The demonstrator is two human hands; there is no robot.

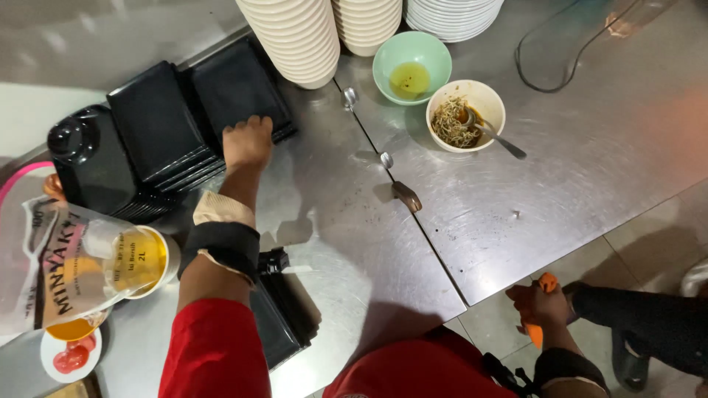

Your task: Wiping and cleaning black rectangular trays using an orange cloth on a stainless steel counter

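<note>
The left hand (248, 142) has its fingers curled down over the near edge of a stack of black trays (234, 88), knuckles up and pressed together, touching the top tray. That stack lies toward the far left of the steel counter (346, 243), just beside a second black stack (158, 121) and a third one with a round well (85, 155). The right hand (542, 306) hangs below the counter's near edge, fingers closed around an orange tool (537, 324).

Beyond the left hand stand tall stacks of cream bowls (299, 37) and white plates (451, 16) along the far edge. A green bowl (411, 66) of yellow liquid sits beside a white bowl (466, 114) of noodles with a spoon. A clear oil pouch (70, 258) leans at the left edge, over a small saucer (70, 357) of red sauce.
</note>
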